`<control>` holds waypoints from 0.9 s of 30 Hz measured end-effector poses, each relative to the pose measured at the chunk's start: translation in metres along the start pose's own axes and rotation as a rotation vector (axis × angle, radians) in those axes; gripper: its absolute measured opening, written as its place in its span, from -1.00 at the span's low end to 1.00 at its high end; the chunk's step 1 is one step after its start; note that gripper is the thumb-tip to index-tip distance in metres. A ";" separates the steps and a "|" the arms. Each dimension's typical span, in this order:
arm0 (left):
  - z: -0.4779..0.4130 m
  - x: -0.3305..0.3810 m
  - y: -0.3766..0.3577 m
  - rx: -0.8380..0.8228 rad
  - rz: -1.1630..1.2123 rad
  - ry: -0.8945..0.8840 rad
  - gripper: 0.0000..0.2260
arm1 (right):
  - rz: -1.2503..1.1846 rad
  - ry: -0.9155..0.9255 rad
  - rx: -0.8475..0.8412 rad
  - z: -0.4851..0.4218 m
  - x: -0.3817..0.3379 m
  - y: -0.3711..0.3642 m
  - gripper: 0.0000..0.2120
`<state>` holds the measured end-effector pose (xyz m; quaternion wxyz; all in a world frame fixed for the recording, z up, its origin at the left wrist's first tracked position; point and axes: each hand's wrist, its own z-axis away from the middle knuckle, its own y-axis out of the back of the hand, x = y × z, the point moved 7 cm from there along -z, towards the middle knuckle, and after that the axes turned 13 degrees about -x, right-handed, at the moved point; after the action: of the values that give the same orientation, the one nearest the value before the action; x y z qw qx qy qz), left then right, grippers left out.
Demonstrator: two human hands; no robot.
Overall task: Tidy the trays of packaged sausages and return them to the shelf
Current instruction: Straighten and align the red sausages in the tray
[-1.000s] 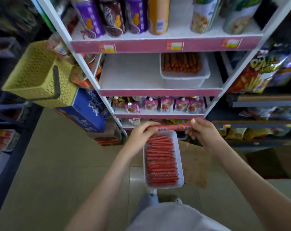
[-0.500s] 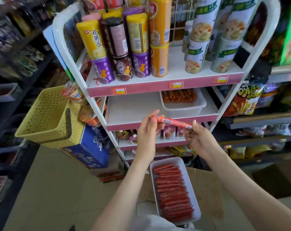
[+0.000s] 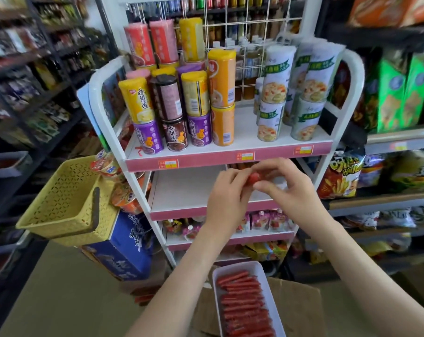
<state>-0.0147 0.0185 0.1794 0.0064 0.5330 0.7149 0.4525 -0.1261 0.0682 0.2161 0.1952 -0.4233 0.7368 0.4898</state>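
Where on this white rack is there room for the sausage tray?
The middle shelf is bare on its left half, from its left edge to the left hand and right hand, which pinch a sausage and hide the right half. The top shelf is packed with cans; the shelf below is lined with pouches.

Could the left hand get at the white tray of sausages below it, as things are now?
Probably yes, but not freely: the left hand pinches the sausage together with the right hand. The tray lies open below, nothing covering it.
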 end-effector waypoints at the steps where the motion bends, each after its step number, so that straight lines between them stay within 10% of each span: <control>1: -0.004 0.005 0.003 0.026 -0.029 -0.031 -0.74 | 0.101 0.069 0.011 -0.002 -0.012 0.003 -0.74; 8: -0.014 0.011 0.017 0.114 -0.170 -0.086 -0.74 | -0.395 -0.165 0.140 -0.006 0.011 0.019 -0.82; 15: -0.015 0.006 0.010 -0.213 0.112 0.130 -0.77 | -0.846 -0.317 0.314 0.010 0.064 0.030 -0.80; 21: -0.003 0.008 0.015 0.021 0.882 0.382 -0.84 | -1.242 -0.502 0.431 0.024 0.101 0.010 -0.76; 27: -0.006 0.030 0.017 0.172 0.879 0.243 -0.78 | -1.517 -0.567 0.448 0.024 0.099 -0.011 -0.88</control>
<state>-0.0176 0.0381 0.2085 -0.3140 0.7273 0.4515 0.4105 -0.1761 0.0453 0.1296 0.7289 -0.6159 0.2551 0.1557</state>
